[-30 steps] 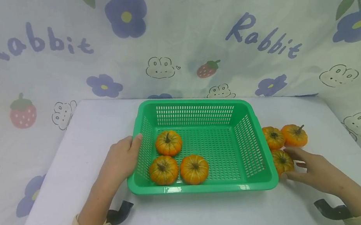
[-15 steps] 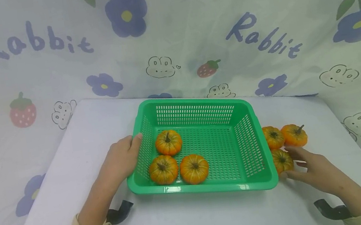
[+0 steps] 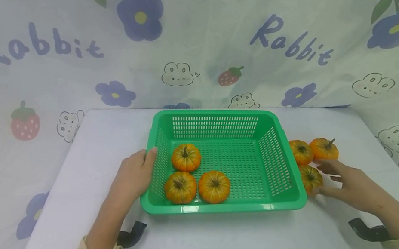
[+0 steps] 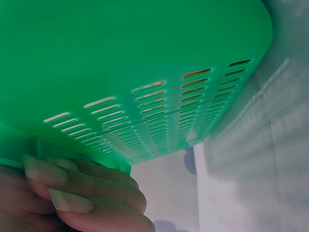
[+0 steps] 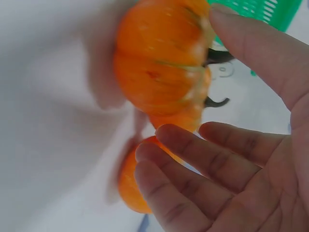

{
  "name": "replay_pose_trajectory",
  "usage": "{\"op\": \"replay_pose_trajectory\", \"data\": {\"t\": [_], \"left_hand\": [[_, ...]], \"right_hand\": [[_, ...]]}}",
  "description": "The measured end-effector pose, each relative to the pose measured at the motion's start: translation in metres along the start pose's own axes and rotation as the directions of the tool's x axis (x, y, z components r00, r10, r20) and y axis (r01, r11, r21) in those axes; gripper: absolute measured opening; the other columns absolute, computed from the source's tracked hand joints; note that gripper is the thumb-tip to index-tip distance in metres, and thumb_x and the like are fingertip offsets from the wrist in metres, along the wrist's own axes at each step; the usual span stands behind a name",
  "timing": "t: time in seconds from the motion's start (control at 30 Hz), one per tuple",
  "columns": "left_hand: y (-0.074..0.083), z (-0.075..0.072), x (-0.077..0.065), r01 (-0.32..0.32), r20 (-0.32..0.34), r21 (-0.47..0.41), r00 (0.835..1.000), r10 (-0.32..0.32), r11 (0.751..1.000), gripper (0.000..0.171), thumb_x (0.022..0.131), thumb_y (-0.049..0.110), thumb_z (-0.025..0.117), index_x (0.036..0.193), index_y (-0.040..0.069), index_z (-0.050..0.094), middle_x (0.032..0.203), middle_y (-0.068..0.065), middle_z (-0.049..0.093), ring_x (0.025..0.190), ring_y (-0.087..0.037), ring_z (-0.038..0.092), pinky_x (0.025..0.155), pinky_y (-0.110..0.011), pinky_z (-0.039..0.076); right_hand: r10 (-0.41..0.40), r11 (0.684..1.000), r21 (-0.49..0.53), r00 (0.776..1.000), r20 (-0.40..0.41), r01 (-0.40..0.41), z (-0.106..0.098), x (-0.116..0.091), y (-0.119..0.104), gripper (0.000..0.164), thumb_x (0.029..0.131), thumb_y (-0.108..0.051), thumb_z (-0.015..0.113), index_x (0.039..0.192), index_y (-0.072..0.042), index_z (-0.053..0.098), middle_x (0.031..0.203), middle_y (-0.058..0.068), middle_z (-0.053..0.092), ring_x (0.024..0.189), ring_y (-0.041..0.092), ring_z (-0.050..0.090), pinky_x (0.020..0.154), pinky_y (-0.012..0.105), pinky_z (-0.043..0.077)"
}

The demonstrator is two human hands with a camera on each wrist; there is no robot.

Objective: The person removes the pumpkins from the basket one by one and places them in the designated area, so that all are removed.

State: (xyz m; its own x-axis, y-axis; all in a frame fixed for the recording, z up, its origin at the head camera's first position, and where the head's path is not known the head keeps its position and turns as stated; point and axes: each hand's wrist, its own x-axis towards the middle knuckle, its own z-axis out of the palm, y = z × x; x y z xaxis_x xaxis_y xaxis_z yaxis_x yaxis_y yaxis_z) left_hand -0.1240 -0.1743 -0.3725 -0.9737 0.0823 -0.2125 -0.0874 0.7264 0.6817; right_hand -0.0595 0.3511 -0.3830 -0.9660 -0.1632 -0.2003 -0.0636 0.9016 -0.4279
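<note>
My left hand (image 3: 134,174) grips the left rim of a green plastic basket (image 3: 225,209), thumb on the rim and fingers curled below it in the left wrist view. Inside the basket sit three small orange pumpkins: one pumpkin (image 3: 186,159) behind, another pumpkin (image 3: 180,188) at the front left, and a third pumpkin (image 3: 214,188) beside that. My right hand (image 3: 352,185) is spread around the nearest pumpkin (image 3: 311,179) outside the basket. In the right wrist view its thumb tip is right at that pumpkin (image 5: 159,58), while the relaxed fingers stand apart from its side.
Two more pumpkins lie behind the nearest one: a pumpkin (image 3: 301,152) against the basket's right wall and a pumpkin (image 3: 324,149) farther right. A white tabletop (image 3: 210,244) carries everything. Behind it hangs a printed curtain (image 3: 193,34). Black curved pieces (image 3: 132,235) show by both wrists.
My right hand has drawn slightly to the right, its thumb and fingers moving a little away from the nearest pumpkin. The left hand and basket have stayed put.
</note>
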Motion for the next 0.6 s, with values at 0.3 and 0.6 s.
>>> {"op": "replay_pose_trajectory", "data": {"t": [0.3, 0.6], "left_hand": [[0.000, 0.000, 0.000, -0.006, -0.002, -0.001, 1.000, 0.006, 1.000, 0.055, 0.113, 0.050, 0.029, 0.099, 0.004, 0.056, 0.077, -0.011, 0.056, 0.068, -0.024, 0.056, 0.060, -0.036, 0.049], [0.000, -0.001, -0.001, -0.006, -0.001, 0.001, 1.000, 0.006, 1.000, 0.055, 0.114, 0.049, 0.028, 0.100, 0.004, 0.057, 0.077, -0.011, 0.056, 0.068, -0.024, 0.056, 0.061, -0.036, 0.049]], "right_hand": [[0.002, 0.999, -0.044, 1.000, -0.011, -0.003, -0.017, -0.002, -0.011, 0.086, 0.093, -0.049, 0.079, 0.149, 0.005, 0.043, 0.143, 0.034, 0.054, 0.122, 0.058, 0.057, 0.092, 0.064, 0.053], [-0.061, 0.996, -0.065, 0.997, -0.039, 0.058, -0.033, 0.000, -0.036, 0.088, 0.092, -0.052, 0.079, 0.152, 0.002, 0.045, 0.147, 0.030, 0.053, 0.125, 0.057, 0.056, 0.095, 0.068, 0.050]]}}
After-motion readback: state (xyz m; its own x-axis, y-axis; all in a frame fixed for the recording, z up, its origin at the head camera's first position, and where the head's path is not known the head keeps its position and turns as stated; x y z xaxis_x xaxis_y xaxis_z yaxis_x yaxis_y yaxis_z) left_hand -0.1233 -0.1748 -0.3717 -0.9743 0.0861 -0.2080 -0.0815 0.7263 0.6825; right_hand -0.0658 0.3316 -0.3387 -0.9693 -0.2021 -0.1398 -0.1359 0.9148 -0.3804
